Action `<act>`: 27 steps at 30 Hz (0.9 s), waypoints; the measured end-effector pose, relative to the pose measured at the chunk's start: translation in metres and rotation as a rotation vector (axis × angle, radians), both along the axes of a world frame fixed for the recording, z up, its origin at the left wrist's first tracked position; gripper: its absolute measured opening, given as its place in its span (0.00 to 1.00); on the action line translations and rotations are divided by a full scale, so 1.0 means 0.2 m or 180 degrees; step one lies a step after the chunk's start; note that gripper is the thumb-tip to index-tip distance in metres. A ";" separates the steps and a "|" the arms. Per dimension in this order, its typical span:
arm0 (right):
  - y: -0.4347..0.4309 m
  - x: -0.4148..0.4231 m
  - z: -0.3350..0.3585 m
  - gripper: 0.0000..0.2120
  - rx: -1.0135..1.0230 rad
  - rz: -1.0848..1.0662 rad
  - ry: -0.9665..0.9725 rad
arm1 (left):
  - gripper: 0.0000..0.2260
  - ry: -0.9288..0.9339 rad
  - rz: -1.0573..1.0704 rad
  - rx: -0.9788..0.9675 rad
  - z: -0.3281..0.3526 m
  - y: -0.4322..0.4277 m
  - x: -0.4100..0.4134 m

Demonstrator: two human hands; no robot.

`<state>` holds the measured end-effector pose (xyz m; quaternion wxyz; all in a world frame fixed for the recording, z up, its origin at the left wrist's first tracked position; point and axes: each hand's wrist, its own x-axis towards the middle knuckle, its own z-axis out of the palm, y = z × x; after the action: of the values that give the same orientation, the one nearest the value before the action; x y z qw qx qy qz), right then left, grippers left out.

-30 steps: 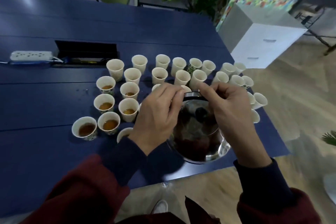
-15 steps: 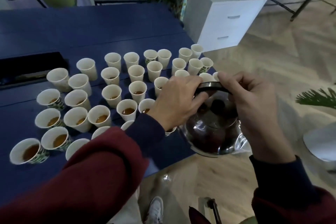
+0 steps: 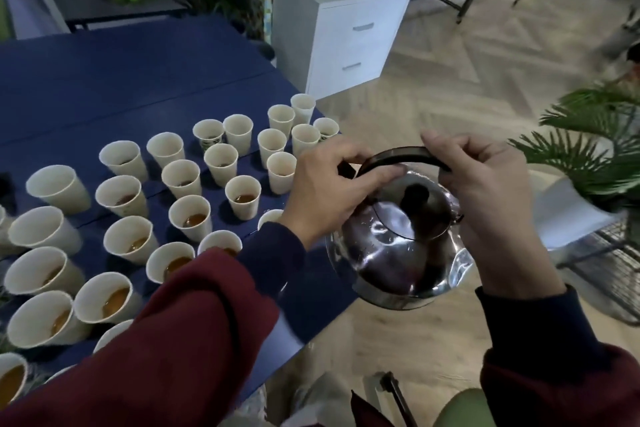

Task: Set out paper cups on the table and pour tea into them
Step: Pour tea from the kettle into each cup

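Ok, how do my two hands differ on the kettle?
The left hand pinches the left end of the handle; the right hand curls round its right end. The left hand is above the edge of the blue table, near the cups; the right hand is over the floor. Both hold the steel kettle up.

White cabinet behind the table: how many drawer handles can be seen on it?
2. Both sit on the white cabinet front: the upper handle and, below it, the lower handle. Its other sides are hidden.
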<state>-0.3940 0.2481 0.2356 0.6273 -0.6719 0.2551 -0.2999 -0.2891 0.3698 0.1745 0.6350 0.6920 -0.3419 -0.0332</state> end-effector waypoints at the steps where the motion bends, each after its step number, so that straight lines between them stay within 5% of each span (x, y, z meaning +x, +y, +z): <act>1: -0.03 0.00 0.00 0.16 0.0044 -0.0003 0.0036 | 0.13 0.0081 -0.0097 -0.0007 0.01 -0.03 0.02; 17: -1.12 0.14 0.00 0.08 -0.0468 0.0796 0.1109 | 0.08 0.0610 -0.0765 0.0698 0.00 -1.00 0.22; 27: -1.75 0.40 -0.26 0.09 -0.1589 0.1146 0.1515 | 0.10 -0.0710 -0.0071 0.2256 -0.07 -1.59 0.45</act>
<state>-0.3145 -0.1014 0.1837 0.4103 -0.8888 0.1906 -0.0736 -0.1981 0.0516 0.1608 0.3144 0.8645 -0.3838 -0.0808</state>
